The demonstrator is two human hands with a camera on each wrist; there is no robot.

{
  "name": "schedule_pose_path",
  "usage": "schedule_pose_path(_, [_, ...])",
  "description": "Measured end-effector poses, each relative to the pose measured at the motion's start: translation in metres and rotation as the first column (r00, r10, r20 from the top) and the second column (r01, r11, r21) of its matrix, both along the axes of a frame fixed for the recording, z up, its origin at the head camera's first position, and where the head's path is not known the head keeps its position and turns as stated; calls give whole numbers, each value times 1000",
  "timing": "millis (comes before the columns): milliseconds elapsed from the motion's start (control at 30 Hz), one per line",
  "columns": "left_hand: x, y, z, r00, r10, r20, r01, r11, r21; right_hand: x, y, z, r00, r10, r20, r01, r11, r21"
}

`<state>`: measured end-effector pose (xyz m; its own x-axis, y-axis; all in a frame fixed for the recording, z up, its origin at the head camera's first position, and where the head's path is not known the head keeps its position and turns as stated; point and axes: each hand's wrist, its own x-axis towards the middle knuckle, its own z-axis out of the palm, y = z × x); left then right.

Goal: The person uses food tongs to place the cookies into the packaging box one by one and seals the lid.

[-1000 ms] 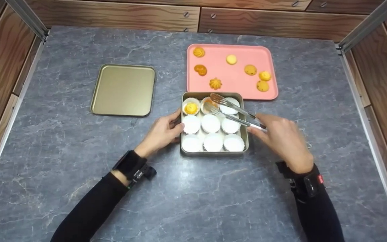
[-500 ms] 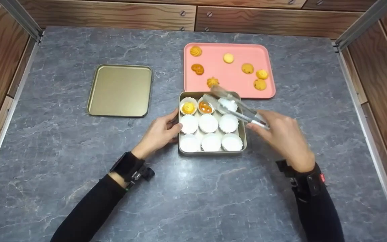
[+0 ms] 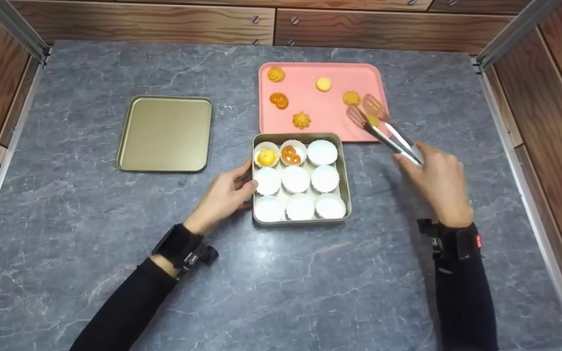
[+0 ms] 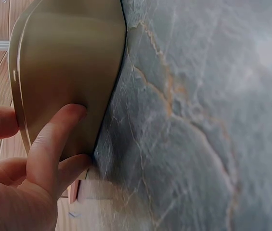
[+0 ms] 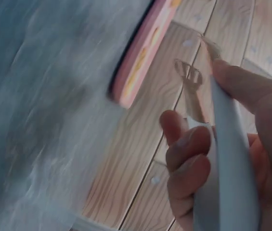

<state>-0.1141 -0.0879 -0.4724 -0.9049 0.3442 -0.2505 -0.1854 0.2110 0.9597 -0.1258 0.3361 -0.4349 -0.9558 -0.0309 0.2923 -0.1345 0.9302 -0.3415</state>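
Note:
My left hand (image 3: 217,200) holds the left side of a square gold tin (image 3: 300,222), with fingers against its outer wall (image 4: 63,72) and a fingertip at the rim. White paper cups (image 3: 295,179) line the tin in three rows. In its back row, one cup holds a yellow swirl cookie (image 3: 266,157) and the middle one a pretzel-shaped cookie (image 3: 291,155). My right hand (image 3: 439,183) grips slotted metal tongs (image 3: 398,145), their tips spread over the right part of the pink tray (image 3: 327,112). Beneath the tips shows a yellow cookie (image 3: 372,120), partly hidden; a round cookie (image 3: 351,98) lies beside them.
Elsewhere on the tray lie a swirl cookie (image 3: 275,74), another pretzel-shaped cookie (image 3: 279,101), a flower-shaped cookie (image 3: 301,120) and a pale round one (image 3: 323,84). The gold lid (image 3: 166,134) lies to the left. Wood-patterned panels (image 3: 164,24) border the grey marbled table.
The tongs opened and left the pretzel-shaped cookie in the back middle cup, then moved right and back over the tray. My left hand stays on the tin.

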Motion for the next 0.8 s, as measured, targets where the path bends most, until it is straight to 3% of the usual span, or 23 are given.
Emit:
schedule_pose_path(133, [2,-2,1,1000,-1,11,1,1000,-2,-1,9,-1,999,-40,23,39,998,44])
schedule_pose_path(367, [2,-3,2,1000,10,14,-10,1000,-4,4,19,7,987,-53,150,43,997,68])
schedule_pose_path(600, [2,0,1,999,-2,42,-1,998,58,5,21,5,986,-74,148,63,995,77])
schedule_pose_path(800, [1,0,0,1000,-3,2,3,999,32,2,22,3,987,-85,140,73,994,87])
